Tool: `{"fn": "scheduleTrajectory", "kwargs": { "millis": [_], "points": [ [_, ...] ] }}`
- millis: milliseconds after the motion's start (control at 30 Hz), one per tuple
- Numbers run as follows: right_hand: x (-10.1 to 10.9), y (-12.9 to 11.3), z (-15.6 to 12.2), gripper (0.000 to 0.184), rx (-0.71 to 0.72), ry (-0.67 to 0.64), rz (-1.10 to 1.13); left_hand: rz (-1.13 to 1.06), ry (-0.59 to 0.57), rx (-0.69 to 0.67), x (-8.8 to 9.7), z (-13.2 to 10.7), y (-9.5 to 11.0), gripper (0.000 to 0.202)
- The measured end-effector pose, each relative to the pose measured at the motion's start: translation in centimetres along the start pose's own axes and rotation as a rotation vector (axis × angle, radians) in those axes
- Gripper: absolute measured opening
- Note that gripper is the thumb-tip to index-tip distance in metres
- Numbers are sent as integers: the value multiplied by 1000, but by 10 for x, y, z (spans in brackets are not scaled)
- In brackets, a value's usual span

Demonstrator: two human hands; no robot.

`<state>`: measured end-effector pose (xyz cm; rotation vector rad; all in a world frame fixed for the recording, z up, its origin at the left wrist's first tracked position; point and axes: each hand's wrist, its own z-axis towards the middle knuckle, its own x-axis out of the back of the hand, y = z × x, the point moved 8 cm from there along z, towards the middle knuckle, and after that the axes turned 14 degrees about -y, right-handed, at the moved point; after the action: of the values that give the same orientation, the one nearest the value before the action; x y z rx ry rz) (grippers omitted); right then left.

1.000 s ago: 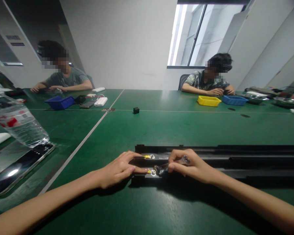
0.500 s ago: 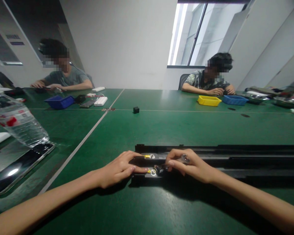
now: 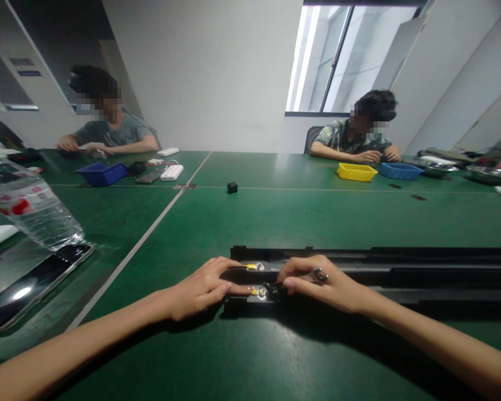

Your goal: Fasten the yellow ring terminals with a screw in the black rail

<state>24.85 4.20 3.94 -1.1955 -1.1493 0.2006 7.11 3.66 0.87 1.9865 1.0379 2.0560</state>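
Note:
A long black rail (image 3: 401, 270) lies across the green table (image 3: 275, 223) in front of me. At its left end sit two yellow ring terminals, one at the back (image 3: 255, 267) and one at the front (image 3: 259, 291). My left hand (image 3: 200, 289) rests on the rail's left end with fingers stretched out, a fingertip pressing on the front terminal. My right hand (image 3: 321, 281) is closed round a small metal wrench (image 3: 313, 275), whose dark head sits on the fastener beside the front terminal.
A water bottle (image 3: 25, 209) and a phone (image 3: 29, 287) lie at the left. A small black cube (image 3: 232, 187) sits mid-table. Two other people sit at the far side, with a blue bin (image 3: 102, 174), a yellow bin (image 3: 355, 172) and another blue bin (image 3: 399, 170) near them.
My right hand has swung the wrench a little, its handle end shifting right and down while its fingers slid left toward the fastener. My left hand has stayed put.

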Motion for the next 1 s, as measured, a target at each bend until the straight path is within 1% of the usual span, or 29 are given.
{"fn": "scheduleTrajectory", "kwargs": {
  "millis": [233,733,1000],
  "points": [
    [2,-3,1,29,39,29,22,-4,-6,15,0,0,0,61],
    [4,-4,-2,28,38,57,41,0,-11,17,0,0,0,59],
    [3,-8,0,28,53,34,31,6,7,2,0,0,1,59]
  ]
}}
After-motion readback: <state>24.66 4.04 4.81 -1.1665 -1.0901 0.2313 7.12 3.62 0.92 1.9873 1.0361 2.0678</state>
